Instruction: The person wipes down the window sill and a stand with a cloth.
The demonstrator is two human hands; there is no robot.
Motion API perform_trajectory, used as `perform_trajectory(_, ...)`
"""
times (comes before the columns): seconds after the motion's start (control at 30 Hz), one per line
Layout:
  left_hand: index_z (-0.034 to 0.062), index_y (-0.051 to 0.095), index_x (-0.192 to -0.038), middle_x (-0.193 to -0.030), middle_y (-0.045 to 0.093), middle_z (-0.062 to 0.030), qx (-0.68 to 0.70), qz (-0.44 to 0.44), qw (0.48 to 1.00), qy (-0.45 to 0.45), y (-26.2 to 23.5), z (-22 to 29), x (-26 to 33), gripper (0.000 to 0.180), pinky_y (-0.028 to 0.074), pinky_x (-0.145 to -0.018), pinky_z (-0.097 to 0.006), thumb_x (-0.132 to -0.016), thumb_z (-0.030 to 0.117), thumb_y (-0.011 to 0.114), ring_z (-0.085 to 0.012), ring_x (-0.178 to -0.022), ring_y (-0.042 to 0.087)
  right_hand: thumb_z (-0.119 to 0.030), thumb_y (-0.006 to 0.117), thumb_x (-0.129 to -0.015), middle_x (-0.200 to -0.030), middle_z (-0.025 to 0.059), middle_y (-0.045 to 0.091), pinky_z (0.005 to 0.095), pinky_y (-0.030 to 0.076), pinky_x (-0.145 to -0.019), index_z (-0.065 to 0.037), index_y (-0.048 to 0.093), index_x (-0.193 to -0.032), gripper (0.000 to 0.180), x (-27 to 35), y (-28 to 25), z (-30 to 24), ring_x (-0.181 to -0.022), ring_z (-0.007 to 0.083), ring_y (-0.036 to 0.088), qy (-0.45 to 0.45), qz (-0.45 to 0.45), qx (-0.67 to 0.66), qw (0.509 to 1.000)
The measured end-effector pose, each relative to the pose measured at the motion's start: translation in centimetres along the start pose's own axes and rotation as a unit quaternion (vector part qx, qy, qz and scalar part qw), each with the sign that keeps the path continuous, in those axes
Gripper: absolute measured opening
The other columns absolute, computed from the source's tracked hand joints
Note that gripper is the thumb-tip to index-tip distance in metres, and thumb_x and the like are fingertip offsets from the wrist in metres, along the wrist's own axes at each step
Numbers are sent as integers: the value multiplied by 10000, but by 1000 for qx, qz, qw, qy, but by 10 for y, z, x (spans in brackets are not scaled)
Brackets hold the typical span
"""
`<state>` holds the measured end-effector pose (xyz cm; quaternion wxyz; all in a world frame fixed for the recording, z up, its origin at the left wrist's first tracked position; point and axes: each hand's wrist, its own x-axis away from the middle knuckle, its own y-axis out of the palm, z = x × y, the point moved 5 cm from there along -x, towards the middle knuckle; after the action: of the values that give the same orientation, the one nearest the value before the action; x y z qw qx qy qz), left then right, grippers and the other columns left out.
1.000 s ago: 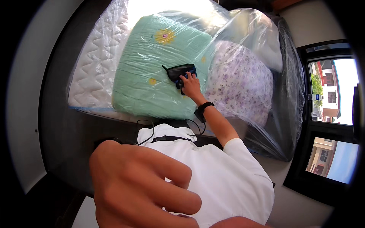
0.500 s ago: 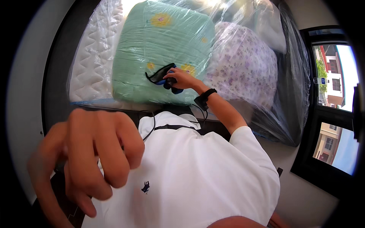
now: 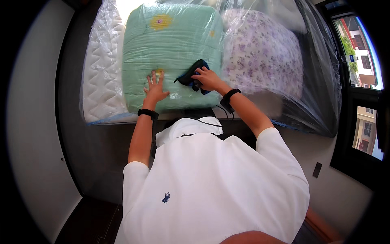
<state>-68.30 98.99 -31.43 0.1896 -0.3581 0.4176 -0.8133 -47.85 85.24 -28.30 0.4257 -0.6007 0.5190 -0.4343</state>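
A green bundle [image 3: 174, 44] with yellow flowers, looking like a folded quilt, lies on the bed under clear plastic. My left hand [image 3: 154, 88] rests flat on its near part, fingers spread, with nothing in it. To the right, my right hand [image 3: 209, 79] is closed around a black and blue handheld object [image 3: 191, 75] with a dark curved front. I cannot make out its exact kind. It is over the quilt's near right part; whether it touches the plastic is unclear. Black bands circle both my wrists.
The clear plastic sheet [image 3: 325, 101] also covers a white quilted mattress [image 3: 101, 77] and a purple-flowered bundle [image 3: 262, 53] at right. A dark cable [image 3: 201, 120] runs near my waist. Windows [image 3: 363, 57] stand on the right, a pale wall [image 3: 34, 101] on the left.
My left hand has gone from close before the camera, fingers curled, to flat on the green quilt. My right hand has moved right with the black and blue object, which is turned differently.
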Motion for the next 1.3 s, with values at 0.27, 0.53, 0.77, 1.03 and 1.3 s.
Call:
perform_trajectory(0.27,369,85,-1546,-1628,-48,-89,-41,68,997,2,21,-13,-4,1170,245,-980,-797,-668,249,849,-445,-1464,44,-107,665,-717,-1218,151,500,495,514,-837,-181,536,-1318,619,21,10,35,-1066,394,513,305,20,-19,952)
perform_trajectory(0.53,387,95,-1544,-1631,-18,-71,-93,72,993,23,21,-6,-13,1107,281,-997,-766,-715,54,748,-427,-1463,99,-167,723,-679,-1071,83,535,409,467,-718,-181,655,-1065,392,-21,64,-126,-1040,295,506,15,24,-11,1000)
perform_trajectory(0.77,387,57,-1541,-1626,-51,-109,-19,89,996,-1,27,-25,-15,1157,248,-997,-778,-706,201,835,-459,-1460,42,-121,670,-740,-1071,-6,556,386,465,-783,-182,648,-1003,271,55,49,-48,-1073,227,510,21,32,52,998)
perform_trajectory(1.03,353,99,-1545,-1622,-41,-132,-15,46,999,-17,23,-27,-30,1163,246,-971,-802,-670,183,846,-427,-1468,56,-115,716,-726,-1141,75,541,444,472,-777,-175,644,-1139,423,125,43,9,-1086,305,501,320,0,43,947)
perform_trajectory(1.3,203,411,-1467,-1571,256,-184,134,-6,983,123,-7,-48,-46,845,323,-1120,-455,-727,270,813,-406,-1426,265,-164,710,-722,-1155,38,558,384,464,-803,-163,616,-1117,406,48,12,-61,-1036,250,519,13,37,-70,997)
